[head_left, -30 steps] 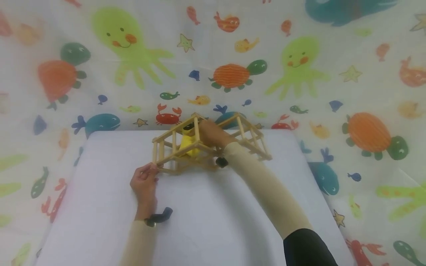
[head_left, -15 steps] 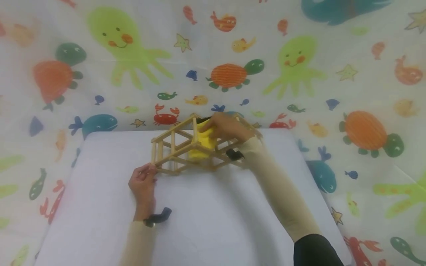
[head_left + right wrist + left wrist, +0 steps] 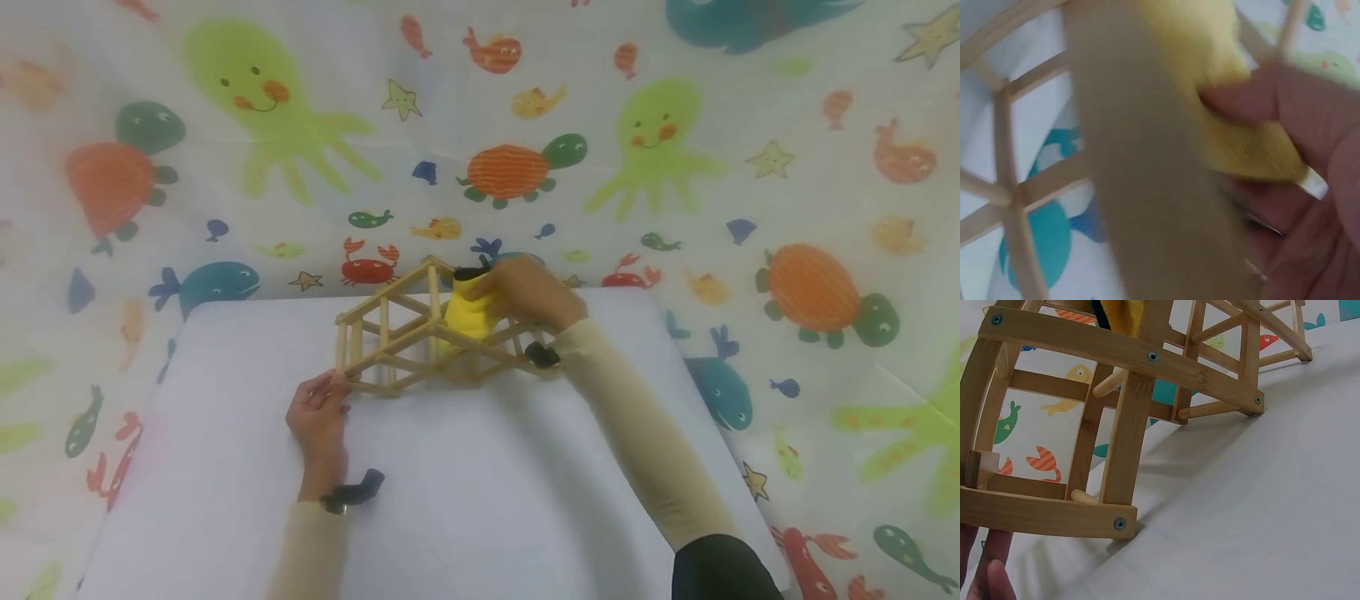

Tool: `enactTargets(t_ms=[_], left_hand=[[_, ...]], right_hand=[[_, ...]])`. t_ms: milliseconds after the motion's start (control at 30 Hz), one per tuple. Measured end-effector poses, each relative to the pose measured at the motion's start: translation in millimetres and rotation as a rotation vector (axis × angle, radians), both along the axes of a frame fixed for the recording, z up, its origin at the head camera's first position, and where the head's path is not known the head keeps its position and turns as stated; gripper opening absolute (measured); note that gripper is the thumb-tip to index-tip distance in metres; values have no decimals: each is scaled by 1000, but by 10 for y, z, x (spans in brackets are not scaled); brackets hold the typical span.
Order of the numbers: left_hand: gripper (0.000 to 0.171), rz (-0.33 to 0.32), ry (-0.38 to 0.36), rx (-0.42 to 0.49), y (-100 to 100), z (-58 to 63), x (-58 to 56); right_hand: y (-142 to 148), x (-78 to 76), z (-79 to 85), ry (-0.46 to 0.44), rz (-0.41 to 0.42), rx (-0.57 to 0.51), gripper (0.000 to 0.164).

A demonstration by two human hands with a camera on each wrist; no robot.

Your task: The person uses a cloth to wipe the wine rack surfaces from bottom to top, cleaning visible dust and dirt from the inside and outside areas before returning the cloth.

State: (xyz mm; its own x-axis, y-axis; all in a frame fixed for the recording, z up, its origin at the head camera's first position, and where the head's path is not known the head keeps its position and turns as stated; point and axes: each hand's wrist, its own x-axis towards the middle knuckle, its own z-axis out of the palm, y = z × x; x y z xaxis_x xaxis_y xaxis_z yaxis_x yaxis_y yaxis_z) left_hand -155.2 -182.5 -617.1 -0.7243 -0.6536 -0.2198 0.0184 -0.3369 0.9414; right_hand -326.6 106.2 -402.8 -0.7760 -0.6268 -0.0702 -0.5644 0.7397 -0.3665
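A light wooden rack point(image 3: 408, 338) of zigzag slats and dowels stands towards the back of the white table. My left hand point(image 3: 318, 412) holds its near left end; in the left wrist view the fingers point(image 3: 996, 565) reach under the bottom rail. A yellow cloth point(image 3: 467, 312) with a dark edge is pinched in my right hand point(image 3: 534, 292), at the rack's middle. In the right wrist view the thumb point(image 3: 1241, 100) presses on the cloth, and a blurred slat point(image 3: 1141, 156) crosses close in front. The right fingertips are partly hidden behind the cloth.
The white table point(image 3: 435, 500) spreads in front of the rack. Behind it hangs a curtain point(image 3: 450, 108) printed with sea animals. My right forearm point(image 3: 637, 417) reaches across the table's right side.
My right hand has moved right with the yellow cloth, from inside the rack's left section to its middle, then slowed. The left hand stays at the rack's near left end.
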Motion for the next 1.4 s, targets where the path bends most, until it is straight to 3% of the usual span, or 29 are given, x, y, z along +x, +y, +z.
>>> enactTargets(t_ms=[67,200,333,400,500,833,1000,1133,1233,1400], left_hand=[[39,0,-1,0,-6,5,-10],[39,-7,-11,9,-32,7,-20],[38,-17,-16,13,-44,8,-20],[38,-19,-11,11,-44,12,-20],[40,-30,-9,3,-38,15,-23],[38,-22,-5,-5,-39,23,-23],[37,-26,6,-8,-38,22,-39],[38,-24,8,-5,-44,15,-46],[39,-28,1,-9,-50,2,-48],[39,-25,8,-10,-52,-15,-58]], right_hand=[[-12,2,15,-1,34,-12,40],[-59,18,35,19,-19,-11,41],[-23,38,-11,3,0,-6,40],[20,49,-16,-23,-10,-71,41],[99,97,25,-11,-109,-232,43],[547,247,7,234,-309,-651,41],[850,240,-108,314,-474,-806,40],[1080,230,-222,287,-596,-804,42],[1204,210,-327,249,-661,-729,43],[1318,151,-490,186,-706,-655,43]])
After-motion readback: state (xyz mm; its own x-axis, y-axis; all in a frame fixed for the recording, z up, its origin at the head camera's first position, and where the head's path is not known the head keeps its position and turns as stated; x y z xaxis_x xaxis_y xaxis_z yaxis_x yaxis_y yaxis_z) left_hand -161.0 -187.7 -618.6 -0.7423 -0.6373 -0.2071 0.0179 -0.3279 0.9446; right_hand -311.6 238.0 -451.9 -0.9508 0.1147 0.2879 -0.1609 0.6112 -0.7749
